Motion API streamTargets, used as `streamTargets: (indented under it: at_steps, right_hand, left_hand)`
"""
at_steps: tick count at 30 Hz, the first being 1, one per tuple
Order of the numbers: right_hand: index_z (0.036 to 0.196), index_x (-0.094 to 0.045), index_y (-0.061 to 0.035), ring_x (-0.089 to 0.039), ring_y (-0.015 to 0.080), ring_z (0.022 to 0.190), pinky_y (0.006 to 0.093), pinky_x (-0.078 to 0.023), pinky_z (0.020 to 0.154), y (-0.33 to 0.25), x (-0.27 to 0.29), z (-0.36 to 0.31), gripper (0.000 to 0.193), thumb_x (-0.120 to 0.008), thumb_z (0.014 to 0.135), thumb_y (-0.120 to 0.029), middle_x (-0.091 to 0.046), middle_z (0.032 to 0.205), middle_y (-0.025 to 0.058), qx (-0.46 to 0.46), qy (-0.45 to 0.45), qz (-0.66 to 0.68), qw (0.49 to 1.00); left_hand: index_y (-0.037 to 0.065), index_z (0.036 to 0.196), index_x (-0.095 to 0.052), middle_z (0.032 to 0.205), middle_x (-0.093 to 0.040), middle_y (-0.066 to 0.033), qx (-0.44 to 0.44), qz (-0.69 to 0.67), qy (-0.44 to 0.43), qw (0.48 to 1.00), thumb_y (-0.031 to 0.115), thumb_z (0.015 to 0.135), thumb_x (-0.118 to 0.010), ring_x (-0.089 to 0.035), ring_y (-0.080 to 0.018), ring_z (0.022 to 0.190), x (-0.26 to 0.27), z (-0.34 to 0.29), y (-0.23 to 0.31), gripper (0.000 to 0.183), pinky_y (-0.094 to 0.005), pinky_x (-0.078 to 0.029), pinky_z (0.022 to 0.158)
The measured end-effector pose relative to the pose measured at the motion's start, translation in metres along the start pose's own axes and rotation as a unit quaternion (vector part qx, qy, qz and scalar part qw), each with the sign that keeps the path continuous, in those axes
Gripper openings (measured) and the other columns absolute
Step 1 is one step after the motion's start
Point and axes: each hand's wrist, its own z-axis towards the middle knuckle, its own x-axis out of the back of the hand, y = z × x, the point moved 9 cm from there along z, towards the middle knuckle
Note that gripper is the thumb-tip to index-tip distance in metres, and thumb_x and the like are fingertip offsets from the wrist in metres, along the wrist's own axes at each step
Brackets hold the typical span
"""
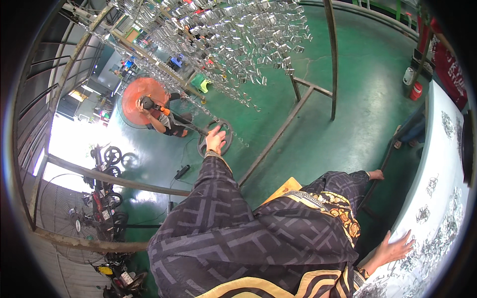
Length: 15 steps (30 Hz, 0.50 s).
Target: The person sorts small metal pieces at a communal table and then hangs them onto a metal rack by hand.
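Note:
My left hand (215, 140) stretches out ahead with its fingers apart, and I see nothing held in it. Behind it in the picture are the round base (229, 136) and black pole of a standing fan; I cannot tell whether the hand touches them. On the white tabletop (422, 171) at the right rests my right hand (392, 250), fingers spread. Small dark, shiny metal pieces (447, 226) lie scattered and in little heaps around that hand. Ahead, many strings of bent, shiny metal pieces (243, 35) hang from a frame.
An orange fan (144, 99) stands ahead left, with a person (166, 124) low beside it. Metal bars (283, 134) cross near the green floor. Motorbikes (102, 198) and another fan (74, 218) are at the left. A person in red (449, 74) stands by the table's far end.

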Motion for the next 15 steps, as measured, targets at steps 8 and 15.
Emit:
streamTargets:
  at_steps: [8,15]
  right_hand:
    - [0.147,-0.036,-0.0204,-0.022,0.0443,0.141,0.0601,-0.02,0.112,0.0,-0.002,-0.003,0.079,-0.071,0.08,-0.045,-0.03,0.152,0.0185,0.008,0.009,0.03,0.999]
    - [0.147,-0.036,-0.0197,-0.022,0.0449,0.141,0.0577,-0.02,0.112,0.001,0.0,-0.002,0.081,-0.075,0.078,-0.039,-0.031,0.151,0.0201,0.008,0.007,0.039,0.999]
  left_hand:
    - [0.01,0.132,-0.057,0.121,-0.065,-0.0097,-0.135,0.012,0.033,0.99,0.02,0.084,-0.075,-0.062,-0.0252,0.109,-0.037,0.04,0.018,0.052,-0.0404,-0.047,0.087]
    - [-0.006,0.105,-0.068,0.102,-0.071,-0.0119,-0.255,-0.028,0.069,0.964,0.006,0.081,-0.076,-0.066,-0.0156,0.09,-0.067,0.012,0.035,0.028,-0.0257,-0.051,0.081]
